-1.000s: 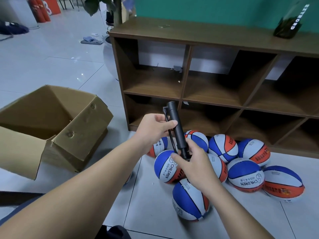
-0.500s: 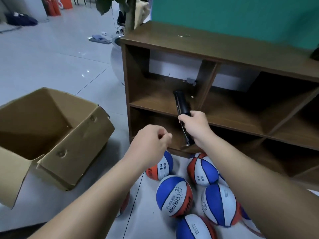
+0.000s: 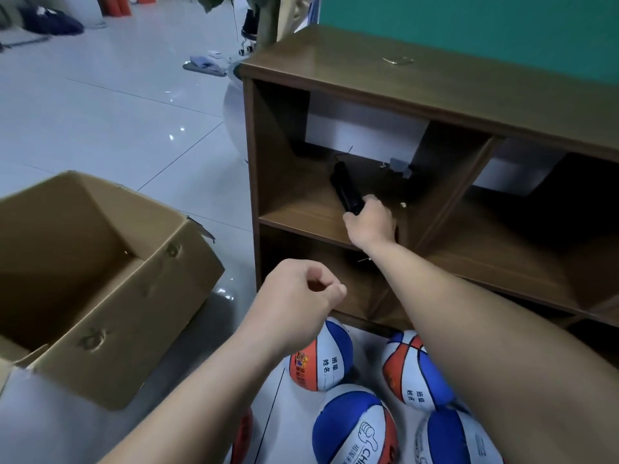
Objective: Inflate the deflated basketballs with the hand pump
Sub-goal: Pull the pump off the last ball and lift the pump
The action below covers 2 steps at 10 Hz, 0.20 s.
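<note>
Pale glossy floor tiles [image 3: 110, 122] fill the left of my view, with a teal wall [image 3: 485, 31] behind.

Wooden shelf unit [image 3: 418, 95]: open compartments in two rows, its right end cut off by the frame edge.

Cardboard box [image 3: 100, 289]: open, flaps up, standing left of the shelf unit and apart from it; its near corner runs out of frame.

Basketballs [image 3: 355, 426]: blue, white and orange, grouped on the floor in front of the shelf unit. My right forearm crosses over several, and the lowest are cut off; I cannot count them or judge how full they are.

Right hand [image 3: 370, 226]: reaching into the upper left compartment, fingers wrapped round the lower end of the hand pump [image 3: 346, 192].

Left hand [image 3: 294, 303]: hovering above the balls, fingers loosely curled, holding nothing.

Hand pump: black, lying tilted on the compartment floor; its lower end is hidden in my grip.

Small clutter far back on the tiles, dark cloth [image 3: 53, 23] included, is too blurred to identify.
</note>
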Motion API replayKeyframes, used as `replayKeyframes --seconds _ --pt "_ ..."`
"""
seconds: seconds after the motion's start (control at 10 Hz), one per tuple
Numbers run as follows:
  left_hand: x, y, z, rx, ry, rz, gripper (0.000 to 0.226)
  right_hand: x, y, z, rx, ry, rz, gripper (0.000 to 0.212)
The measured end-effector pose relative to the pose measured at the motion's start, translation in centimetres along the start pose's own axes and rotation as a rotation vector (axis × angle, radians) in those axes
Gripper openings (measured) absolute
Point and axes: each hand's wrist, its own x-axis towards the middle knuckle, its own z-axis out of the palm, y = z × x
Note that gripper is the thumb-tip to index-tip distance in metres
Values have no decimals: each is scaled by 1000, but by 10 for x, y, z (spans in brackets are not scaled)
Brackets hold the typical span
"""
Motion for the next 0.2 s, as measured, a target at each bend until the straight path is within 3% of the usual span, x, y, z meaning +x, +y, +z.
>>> replayKeyframes --seconds 0.2 --pt "9 1 10 -7 -25 -16 20 12 -2 -5 -198 -103 29 61"
